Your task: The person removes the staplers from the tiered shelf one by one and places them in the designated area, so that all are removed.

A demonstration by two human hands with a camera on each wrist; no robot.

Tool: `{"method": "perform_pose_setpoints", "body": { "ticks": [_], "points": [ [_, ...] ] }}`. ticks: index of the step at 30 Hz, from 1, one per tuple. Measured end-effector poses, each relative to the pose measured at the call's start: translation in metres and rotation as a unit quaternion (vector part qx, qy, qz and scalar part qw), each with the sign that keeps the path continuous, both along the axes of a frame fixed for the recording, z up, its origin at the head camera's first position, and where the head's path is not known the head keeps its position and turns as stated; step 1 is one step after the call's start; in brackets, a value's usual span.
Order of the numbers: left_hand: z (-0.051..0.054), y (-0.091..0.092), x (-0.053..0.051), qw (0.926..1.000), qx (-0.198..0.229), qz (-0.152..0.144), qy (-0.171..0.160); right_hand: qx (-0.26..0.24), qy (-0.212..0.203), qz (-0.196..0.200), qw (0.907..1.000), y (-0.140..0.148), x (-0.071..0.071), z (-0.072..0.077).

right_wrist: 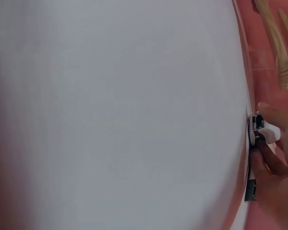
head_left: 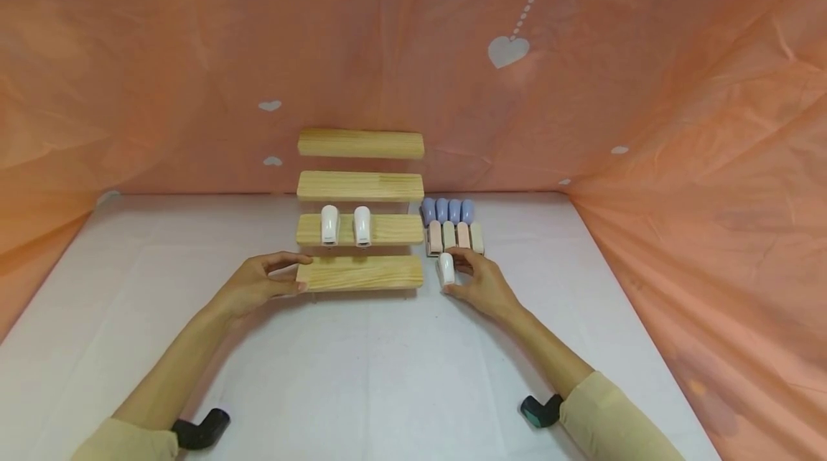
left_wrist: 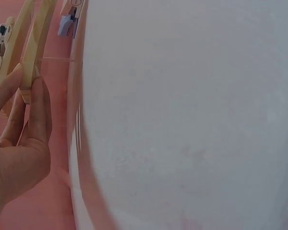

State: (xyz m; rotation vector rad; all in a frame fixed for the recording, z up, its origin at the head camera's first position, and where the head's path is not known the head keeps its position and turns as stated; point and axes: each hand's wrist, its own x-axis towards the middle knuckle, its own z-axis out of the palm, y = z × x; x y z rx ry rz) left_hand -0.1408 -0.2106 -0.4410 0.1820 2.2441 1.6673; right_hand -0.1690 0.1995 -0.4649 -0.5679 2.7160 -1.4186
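Observation:
A four-tier wooden shelf (head_left: 358, 273) stands at the back of the table. My left hand (head_left: 255, 285) grips the left end of its lowest board; the left wrist view shows thumb and fingers on either side of that board (left_wrist: 37, 43). Two white clips (head_left: 329, 224) sit side by side on the second board from the bottom. Right of the shelf, my right hand (head_left: 484, 290) pinches another white clip (head_left: 446, 269) between thumb and fingers. In the right wrist view this white clip (right_wrist: 270, 132) is partly hidden by the fingers, close to the tabletop.
Behind the right hand lie a row of pink and pale green clips (head_left: 462, 234) and a row of blue clips (head_left: 454, 210). A white cloth (head_left: 388, 375) covers the table. An orange curtain with hearts (head_left: 452, 73) hangs at the back and sides.

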Motion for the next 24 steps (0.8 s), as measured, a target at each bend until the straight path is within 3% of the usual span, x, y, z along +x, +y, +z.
{"method": "perform_pose_setpoints", "body": {
  "ticks": [4,7,11,18,24],
  "points": [
    [0.0,0.0,0.0,1.0,0.001,0.001,-0.005,0.03,0.021,-0.008,0.9993,0.002,0.0,0.005],
    [0.001,0.0,0.0,0.9999,0.003,0.002,-0.01,0.047,0.058,-0.023,0.997,0.003,-0.002,0.01],
    [0.002,0.001,0.001,1.0,-0.001,0.0,-0.008,0.012,0.1,-0.021,0.9946,0.003,-0.006,0.018],
    [0.002,0.001,0.002,0.9998,-0.018,0.001,0.003,-0.053,0.156,0.025,0.986,-0.006,-0.012,0.031],
    [0.002,0.001,0.0,0.9999,-0.014,0.005,0.006,-0.064,0.169,0.056,0.9819,-0.027,0.0,0.065]
  ]
}}
